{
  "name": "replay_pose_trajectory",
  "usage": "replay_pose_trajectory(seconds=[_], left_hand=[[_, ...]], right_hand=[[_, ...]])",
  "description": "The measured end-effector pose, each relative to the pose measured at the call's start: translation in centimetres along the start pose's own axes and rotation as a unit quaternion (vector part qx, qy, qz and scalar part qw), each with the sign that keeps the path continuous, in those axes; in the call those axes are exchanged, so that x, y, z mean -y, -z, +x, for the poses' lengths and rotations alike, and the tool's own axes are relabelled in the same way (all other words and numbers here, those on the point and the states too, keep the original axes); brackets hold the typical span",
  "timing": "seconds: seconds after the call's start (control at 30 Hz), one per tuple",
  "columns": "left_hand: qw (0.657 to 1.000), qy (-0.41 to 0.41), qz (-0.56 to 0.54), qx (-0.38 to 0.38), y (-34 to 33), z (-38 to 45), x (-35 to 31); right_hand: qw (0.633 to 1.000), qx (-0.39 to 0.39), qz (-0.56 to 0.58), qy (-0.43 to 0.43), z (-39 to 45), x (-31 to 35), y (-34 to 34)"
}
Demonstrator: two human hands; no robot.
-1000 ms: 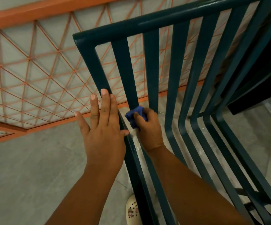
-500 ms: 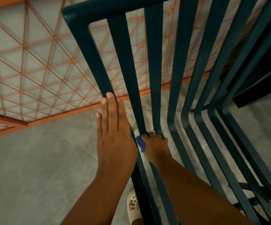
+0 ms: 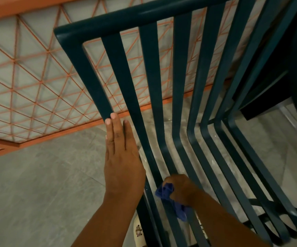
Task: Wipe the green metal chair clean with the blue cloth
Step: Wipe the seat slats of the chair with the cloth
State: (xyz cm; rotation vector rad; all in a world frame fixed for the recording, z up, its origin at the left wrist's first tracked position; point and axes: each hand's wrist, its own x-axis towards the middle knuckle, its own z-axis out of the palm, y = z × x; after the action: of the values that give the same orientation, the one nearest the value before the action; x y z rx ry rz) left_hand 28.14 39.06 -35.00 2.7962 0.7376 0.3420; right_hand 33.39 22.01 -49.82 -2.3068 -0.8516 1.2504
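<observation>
Left hand (image 3: pixel 122 157) lying flat, fingers straight and together, pressing chair (image 3: pixel 94 82) outer frame bar. Right hand (image 3: pixel 181 188) gripping bunched blue cloth (image 3: pixel 167 193), rubbing it against lower slat by seat bend.

Dark green chair (image 3: pixel 121 72), blue cloth (image 3: pixel 169 195) (orange triangle-lattice railing (image 3: pixel 37 82) behind)

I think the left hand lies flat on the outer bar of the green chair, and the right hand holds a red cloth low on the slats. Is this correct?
Not quite. In the head view the cloth in the right hand is blue, not red. The rest holds: the left hand lies flat on the outer bar of the green chair, and the right hand works low on the slats.
</observation>
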Motion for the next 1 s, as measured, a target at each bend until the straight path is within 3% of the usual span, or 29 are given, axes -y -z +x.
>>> replay_pose_trajectory(seconds=[0.07, 0.13, 0.2, 0.3, 0.37, 0.4, 0.67, 0.87, 1.0], left_hand=[[1.0, 0.007, -0.008, 0.018, -0.1, -0.1, 0.0], [0.999, 0.014, -0.004, 0.029, -0.2, -0.1, -0.1], [0.999, 0.028, 0.007, 0.03, -0.3, -0.1, -0.4], [0.997, 0.062, 0.033, 0.023, -0.5, -0.1, -1.7], [0.997, 0.055, 0.047, 0.029, -0.8, 0.0, -2.7], [0.997, 0.044, 0.052, 0.038, -1.1, 0.0, -3.1], [0.996, 0.027, 0.07, 0.047, -2.0, 0.3, -2.2], [0.995, 0.03, 0.085, 0.04, -2.4, 0.3, -2.0], [0.993, 0.033, 0.111, 0.037, -2.8, 0.4, -2.1]], right_hand=[[0.986, -0.068, 0.15, -0.034, -1.1, 0.4, 3.3], [0.948, -0.21, 0.239, -0.026, -1.9, 1.8, 7.2], [0.899, -0.365, 0.242, 0.011, -2.0, 4.3, 11.0], [0.786, -0.575, 0.193, 0.115, -1.5, 8.0, 16.6], [0.722, -0.652, 0.156, 0.171, -0.5, 9.6, 19.2], [0.71, -0.666, 0.134, 0.186, 0.2, 10.1, 20.1], [0.76, -0.624, 0.003, 0.182, 4.6, 7.0, 17.9], [0.853, -0.514, 0.032, 0.092, 5.2, 3.0, 12.2], [0.89, -0.453, -0.044, 0.038, 6.0, 0.1, 9.5]])
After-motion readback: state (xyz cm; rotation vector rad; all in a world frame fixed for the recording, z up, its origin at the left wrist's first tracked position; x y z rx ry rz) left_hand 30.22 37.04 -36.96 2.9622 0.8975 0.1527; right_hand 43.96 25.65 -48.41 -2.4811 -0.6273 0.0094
